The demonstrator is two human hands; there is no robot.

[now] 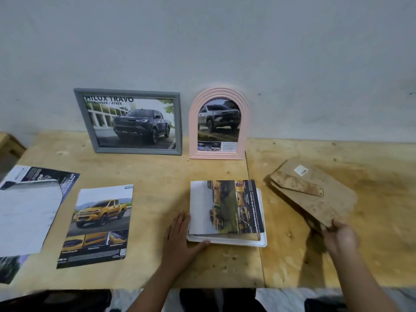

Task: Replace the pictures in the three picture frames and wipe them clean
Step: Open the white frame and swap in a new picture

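Note:
A white frame (262, 240) lies flat at the table's front middle, and a picture of yellow trucks (227, 207) lies loose on top of it. My left hand (180, 239) rests flat against the frame's left edge, thumb on its front corner. My right hand (340, 235) grips the near corner of a brown backing board (315, 194), lifted off the table to the right. A grey frame (129, 122) and a pink arched frame (219, 124) lean upright against the wall, each showing a dark truck.
A loose yellow-truck print (99, 224) lies left of my left hand. Further left are overlapping sheets (29, 210). The wooden table (157, 172) has a seam right of the white frame; its front edge is just below my forearms.

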